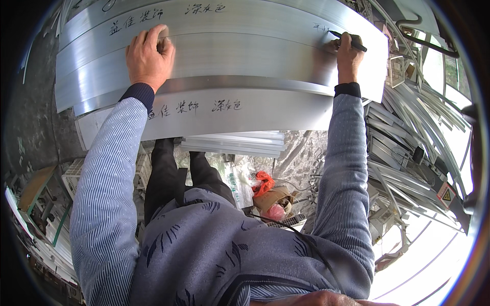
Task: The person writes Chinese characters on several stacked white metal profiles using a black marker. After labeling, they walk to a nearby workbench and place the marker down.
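Long, flat silvery metal panels (229, 56) lie side by side in front of me, bending across the view, with black handwriting on some of them. My right hand (348, 53) grips a black marker pen (359, 46), its tip at the panel surface beside a few fresh-looking dark strokes at the far right. My left hand (149, 57) rests on the panels at the left, fingers bent and holding nothing, just below a written line. Nearer to me, a separate pale metal panel (286, 109) also bears handwriting.
Bundles of metal profiles (408, 127) crowd the right side. Several more white strips (235, 143) lie under the near panel. On the floor are an orange-red cloth or bag (264, 182) and a brown bag (270, 200). A plastic crate (74, 176) stands at the left.
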{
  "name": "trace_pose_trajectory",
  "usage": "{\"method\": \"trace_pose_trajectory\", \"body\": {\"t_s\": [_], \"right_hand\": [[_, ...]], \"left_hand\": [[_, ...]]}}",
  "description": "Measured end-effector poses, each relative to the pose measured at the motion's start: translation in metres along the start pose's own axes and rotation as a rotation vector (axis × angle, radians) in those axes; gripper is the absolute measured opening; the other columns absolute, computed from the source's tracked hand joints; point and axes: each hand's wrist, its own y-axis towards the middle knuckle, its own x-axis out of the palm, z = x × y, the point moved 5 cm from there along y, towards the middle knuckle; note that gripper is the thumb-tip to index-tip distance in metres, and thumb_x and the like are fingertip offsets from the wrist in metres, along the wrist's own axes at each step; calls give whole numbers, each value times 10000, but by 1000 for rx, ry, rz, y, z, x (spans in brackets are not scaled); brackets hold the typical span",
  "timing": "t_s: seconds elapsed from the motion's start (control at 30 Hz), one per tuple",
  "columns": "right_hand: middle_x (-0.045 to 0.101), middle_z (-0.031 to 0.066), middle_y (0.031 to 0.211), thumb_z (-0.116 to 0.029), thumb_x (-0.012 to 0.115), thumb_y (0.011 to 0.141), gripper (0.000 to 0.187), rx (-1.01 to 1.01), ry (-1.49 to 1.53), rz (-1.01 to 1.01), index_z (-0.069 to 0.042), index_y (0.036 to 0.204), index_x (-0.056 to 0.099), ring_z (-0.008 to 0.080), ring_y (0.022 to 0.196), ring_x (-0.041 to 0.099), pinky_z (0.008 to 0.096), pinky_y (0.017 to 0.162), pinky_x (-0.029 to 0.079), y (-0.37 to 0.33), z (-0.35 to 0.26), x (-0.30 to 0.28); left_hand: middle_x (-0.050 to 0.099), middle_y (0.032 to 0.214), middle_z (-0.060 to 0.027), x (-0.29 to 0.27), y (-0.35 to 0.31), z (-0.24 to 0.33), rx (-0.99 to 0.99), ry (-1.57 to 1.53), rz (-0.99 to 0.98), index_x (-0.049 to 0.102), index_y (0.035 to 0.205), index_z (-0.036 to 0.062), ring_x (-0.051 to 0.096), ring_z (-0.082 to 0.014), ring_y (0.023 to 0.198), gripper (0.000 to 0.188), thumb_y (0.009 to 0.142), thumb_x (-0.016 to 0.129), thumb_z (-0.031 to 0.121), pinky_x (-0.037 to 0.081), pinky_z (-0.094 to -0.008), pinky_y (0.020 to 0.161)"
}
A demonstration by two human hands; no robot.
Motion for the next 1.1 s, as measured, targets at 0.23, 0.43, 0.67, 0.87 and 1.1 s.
{"method": "trace_pose_trajectory", "body": {"t_s": [0.23, 0.43, 0.67, 0.87, 1.1], "right_hand": [[685, 110, 685, -122, 631, 955, 175, 45, 53, -10, 16, 855, 590, 172, 602, 700, 313, 579, 564, -2, 0, 0], [690, 111, 686, -123, 636, 953, 172, 22, -6, -7, 19, 863, 600, 180, 611, 716, 317, 575, 568, -1, 2, 0], [712, 121, 710, -138, 624, 959, 189, 44, 26, 6, 26, 866, 614, 187, 613, 727, 320, 576, 572, 0, 7, -4], [711, 117, 704, -156, 634, 954, 195, 17, -86, 25, 25, 881, 623, 184, 633, 734, 310, 580, 552, 9, 5, -15], [716, 104, 686, -184, 633, 947, 222, 34, -58, 39, 34, 905, 653, 162, 613, 693, 310, 588, 537, 11, 8, -16]], "left_hand": [[670, 914, -6, 0, 1, 0, -6, -15, -2, 713, 1208, 196, 658, -272, 909, 293, 915, 691, 208, 510, -454, 870], [670, 924, -13, 1, 1, -1, 0, -20, 9, 712, 1212, 191, 656, -280, 914, 296, 918, 689, 211, 509, -464, 871], [658, 931, -10, 0, 0, 0, -10, -12, -13, 704, 1224, 188, 652, -277, 917, 309, 916, 696, 213, 506, -465, 865], [654, 916, -4, -1, 0, 1, 8, -5, 10, 704, 1219, 185, 653, -273, 907, 307, 913, 698, 210, 506, -460, 858], [655, 902, 0, -2, 2, 2, 39, -8, 64, 710, 1214, 188, 657, -271, 899, 306, 909, 703, 210, 508, -461, 854]]}}
